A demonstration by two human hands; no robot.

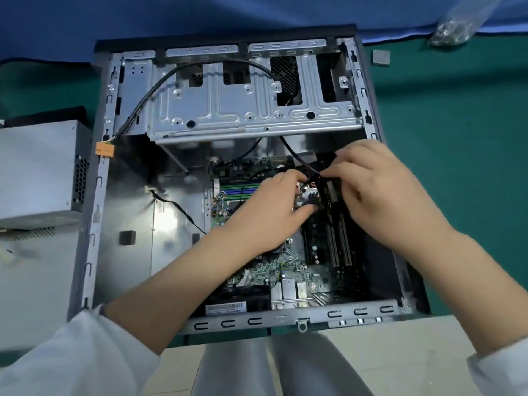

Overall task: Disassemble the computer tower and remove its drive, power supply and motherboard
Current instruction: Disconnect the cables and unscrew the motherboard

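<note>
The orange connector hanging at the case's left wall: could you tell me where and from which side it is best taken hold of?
Probably pinch the orange connector by its two broad faces, coming from above the open case; grip its blocky body, not the thin cable feeding it.

The open tower (94,224) lies on its side on a green mat (457,138), the motherboard (285,270) inside. The left hand (271,212) rests on the board; the right hand (380,190) pinches a dark cable (297,158). A grey power supply (40,170) sits just left of the tower.
</note>
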